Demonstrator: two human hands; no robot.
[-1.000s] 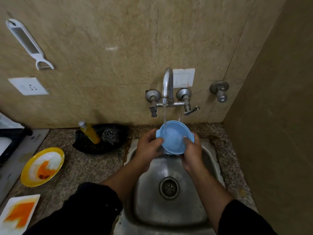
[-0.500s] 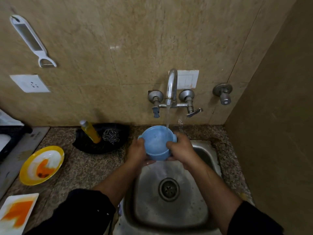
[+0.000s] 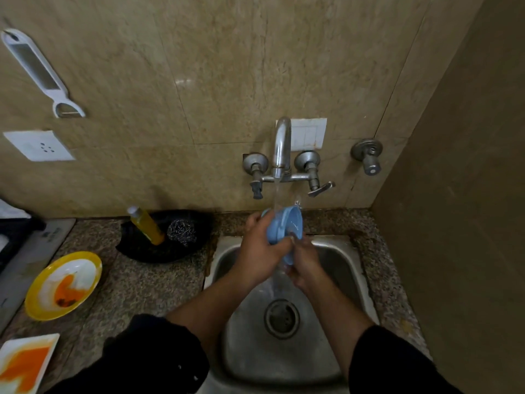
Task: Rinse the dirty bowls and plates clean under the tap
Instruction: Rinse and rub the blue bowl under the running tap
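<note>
Just above my fingers (image 3: 277, 247), the tap spout (image 3: 281, 149) & its lever (image 3: 321, 189) crowd the bowl (image 3: 284, 230) I grip; tiled wall (image 3: 227, 81) right behind, so little room fwd. Under my fingers the sink (image 3: 343, 268) is open to the drain (image 3: 281, 318). Left: soap bottle (image 3: 146, 224), steel scrubber (image 3: 181, 231) on counter (image 3: 142, 285). Right: side wall (image 3: 460, 223) close.

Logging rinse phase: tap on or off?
On: a water stream runs from the tap onto the tipped blue bowl and down into the sink.

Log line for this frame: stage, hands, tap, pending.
stage: rinsing; left-hand grip: small blue plastic bowl, tilted; right-hand grip: bowl's lower edge; chrome wall tap: running; pending, orange-stained: yellow round plate, white square plate
</note>
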